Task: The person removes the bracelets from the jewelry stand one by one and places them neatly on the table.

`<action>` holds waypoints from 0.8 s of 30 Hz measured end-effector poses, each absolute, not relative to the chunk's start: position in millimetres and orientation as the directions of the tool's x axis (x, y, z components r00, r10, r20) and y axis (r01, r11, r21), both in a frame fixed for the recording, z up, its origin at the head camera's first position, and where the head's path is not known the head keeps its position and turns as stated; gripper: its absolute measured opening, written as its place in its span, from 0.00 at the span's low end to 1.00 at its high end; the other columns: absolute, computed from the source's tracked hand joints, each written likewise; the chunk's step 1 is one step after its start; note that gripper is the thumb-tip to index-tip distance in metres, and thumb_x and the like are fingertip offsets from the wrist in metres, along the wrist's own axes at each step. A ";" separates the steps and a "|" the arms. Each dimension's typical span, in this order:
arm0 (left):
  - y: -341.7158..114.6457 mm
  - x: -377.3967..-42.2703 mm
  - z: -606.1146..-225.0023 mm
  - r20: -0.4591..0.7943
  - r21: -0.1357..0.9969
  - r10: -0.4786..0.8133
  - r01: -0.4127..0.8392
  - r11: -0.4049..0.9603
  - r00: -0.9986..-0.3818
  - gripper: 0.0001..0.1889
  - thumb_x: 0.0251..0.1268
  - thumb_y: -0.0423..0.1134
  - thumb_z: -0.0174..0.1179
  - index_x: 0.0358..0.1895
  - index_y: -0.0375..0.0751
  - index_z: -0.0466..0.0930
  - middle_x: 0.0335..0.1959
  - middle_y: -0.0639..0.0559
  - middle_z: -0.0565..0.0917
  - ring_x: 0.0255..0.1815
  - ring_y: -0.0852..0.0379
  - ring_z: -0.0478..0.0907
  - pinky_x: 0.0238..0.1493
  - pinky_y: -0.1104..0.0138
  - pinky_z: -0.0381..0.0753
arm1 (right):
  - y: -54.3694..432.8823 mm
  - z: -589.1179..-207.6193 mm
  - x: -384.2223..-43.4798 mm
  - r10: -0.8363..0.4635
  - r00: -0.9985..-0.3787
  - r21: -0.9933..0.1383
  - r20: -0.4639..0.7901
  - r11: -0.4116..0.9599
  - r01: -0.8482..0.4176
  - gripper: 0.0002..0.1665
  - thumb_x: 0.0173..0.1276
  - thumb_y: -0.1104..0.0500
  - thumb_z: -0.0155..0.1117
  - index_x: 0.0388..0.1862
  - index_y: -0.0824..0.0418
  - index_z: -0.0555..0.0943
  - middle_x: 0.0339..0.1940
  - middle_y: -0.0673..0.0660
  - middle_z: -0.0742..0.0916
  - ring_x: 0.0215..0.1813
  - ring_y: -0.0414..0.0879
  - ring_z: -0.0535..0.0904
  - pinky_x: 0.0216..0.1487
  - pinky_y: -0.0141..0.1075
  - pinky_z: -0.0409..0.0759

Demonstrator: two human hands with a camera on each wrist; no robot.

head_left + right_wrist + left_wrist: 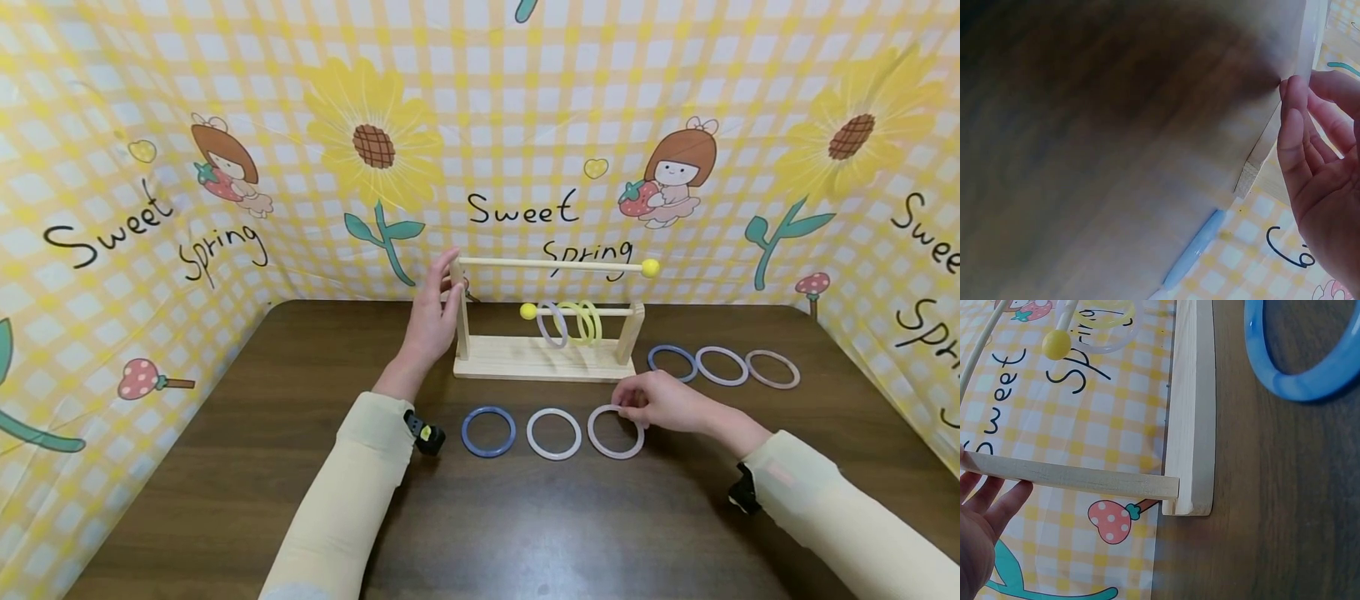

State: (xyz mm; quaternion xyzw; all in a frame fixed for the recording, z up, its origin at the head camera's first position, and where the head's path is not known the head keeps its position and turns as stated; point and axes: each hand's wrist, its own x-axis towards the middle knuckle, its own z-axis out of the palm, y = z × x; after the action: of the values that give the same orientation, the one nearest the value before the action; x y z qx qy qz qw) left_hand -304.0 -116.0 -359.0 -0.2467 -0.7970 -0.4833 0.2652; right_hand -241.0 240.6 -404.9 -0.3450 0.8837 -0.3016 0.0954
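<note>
A wooden ring stand [510, 360] has an upper rod [555, 264] and a lower rod [617, 312], each tipped with a yellow ball. My left hand [433, 308] grips its left post [1085, 478] near the top. A lavender ring [542, 327] and yellow-green rings [597, 325] hang on the lower rod. In front of the base, my right hand [663, 402] pinches a pale, pinkish ring [616, 456] between thumb and fingers; the right wrist view shows that same pale ring [1311, 44] edge-on. Left of it lie a white ring [553, 457] and a blue ring [488, 454].
On the dark wooden table [247, 467], another blue ring [671, 348], a lavender ring [722, 382] and a pink ring [773, 385] lie right of the stand. A yellow checked cloth [502, 125] with printed flowers and lettering hangs behind and at both sides.
</note>
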 end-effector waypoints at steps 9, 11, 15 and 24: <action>-116.0 -305.1 -360.8 0.667 0.632 0.135 0.652 0.418 -0.733 0.24 0.76 0.29 0.46 0.72 0.45 0.57 0.62 0.33 0.70 0.55 0.38 0.75 0.46 0.49 0.79 | 238.6 -409.4 -243.2 -0.668 -0.742 -0.554 0.057 0.597 -0.580 0.05 0.63 0.69 0.66 0.33 0.60 0.82 0.21 0.44 0.79 0.22 0.35 0.72 0.23 0.31 0.73; -116.1 -305.0 -361.1 0.668 0.631 0.134 0.652 0.419 -0.732 0.24 0.76 0.29 0.46 0.72 0.45 0.57 0.63 0.33 0.70 0.55 0.38 0.75 0.46 0.49 0.79 | 238.3 -410.2 -243.3 -0.669 -0.740 -0.533 0.072 0.601 -0.595 0.06 0.62 0.69 0.67 0.33 0.59 0.83 0.22 0.43 0.79 0.23 0.35 0.72 0.24 0.31 0.72; -116.1 -304.5 -361.6 0.670 0.629 0.132 0.653 0.421 -0.731 0.25 0.76 0.29 0.47 0.72 0.45 0.57 0.63 0.33 0.70 0.55 0.38 0.75 0.45 0.48 0.79 | 238.2 -411.2 -243.7 -0.671 -0.735 -0.502 0.098 0.604 -0.619 0.06 0.60 0.68 0.69 0.32 0.58 0.82 0.23 0.42 0.78 0.25 0.35 0.71 0.26 0.31 0.72; -116.0 -305.7 -361.6 0.681 0.621 0.133 0.664 0.417 -0.720 0.24 0.75 0.28 0.47 0.71 0.43 0.58 0.62 0.32 0.70 0.54 0.38 0.76 0.46 0.49 0.79 | 237.7 -404.8 -243.5 -0.660 -0.747 -0.476 0.084 0.632 -0.612 0.05 0.61 0.66 0.70 0.34 0.58 0.83 0.24 0.42 0.79 0.26 0.35 0.72 0.29 0.32 0.72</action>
State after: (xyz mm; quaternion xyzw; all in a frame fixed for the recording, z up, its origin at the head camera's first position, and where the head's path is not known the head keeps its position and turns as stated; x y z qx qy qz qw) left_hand -305.7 -116.0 -361.6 -0.2508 -0.7945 -0.4784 0.2775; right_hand -243.5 237.7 -404.8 -0.3523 0.9020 -0.2446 0.0490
